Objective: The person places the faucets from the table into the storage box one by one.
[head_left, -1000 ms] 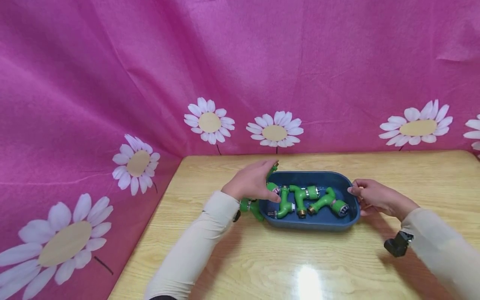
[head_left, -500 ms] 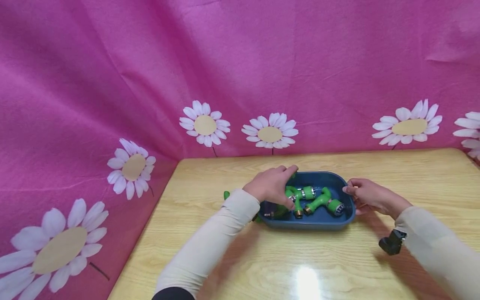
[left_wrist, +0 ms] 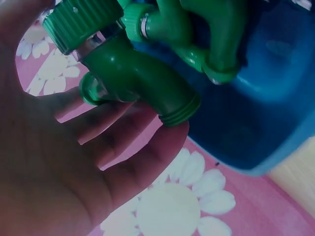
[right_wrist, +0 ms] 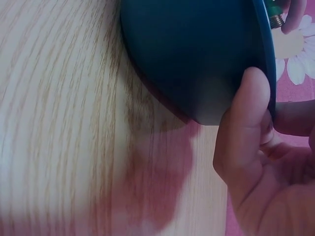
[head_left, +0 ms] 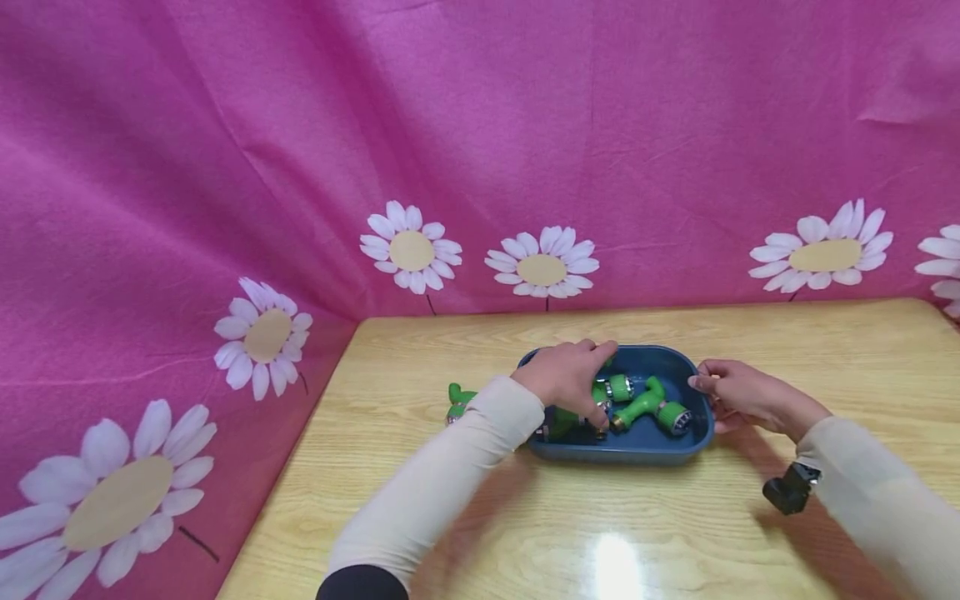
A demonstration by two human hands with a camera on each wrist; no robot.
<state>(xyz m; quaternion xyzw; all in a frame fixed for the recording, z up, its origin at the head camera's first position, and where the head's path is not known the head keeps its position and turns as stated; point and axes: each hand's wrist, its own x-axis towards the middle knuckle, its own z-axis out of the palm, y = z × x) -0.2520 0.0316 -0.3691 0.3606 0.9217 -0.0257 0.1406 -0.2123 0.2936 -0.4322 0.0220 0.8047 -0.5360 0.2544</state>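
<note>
A dark blue plastic tub [head_left: 618, 454] stands on the table with several green taps in it. One green tap [head_left: 651, 404] lies toward its right end. Over the left half of the tub my left hand [head_left: 566, 377] holds another green tap [left_wrist: 133, 76]; in the left wrist view its fingers pass behind the tap's body and one fingertip meets the spout. Part of that grip is cut off at the frame edge. My right hand [head_left: 753, 396] pinches the tub's right rim, its thumb [right_wrist: 251, 98] against the outer wall in the right wrist view.
Left of the tub, a green tap [head_left: 459, 402] lies on the wooden table [head_left: 390, 367], partly hidden by the left sleeve. A pink cloth with white daisies [head_left: 465, 125] hangs behind the table and along its left side.
My left hand has moved right with the tap, from the tub's left end to over the taps inside. The right hand keeps its hold on the rim.
</note>
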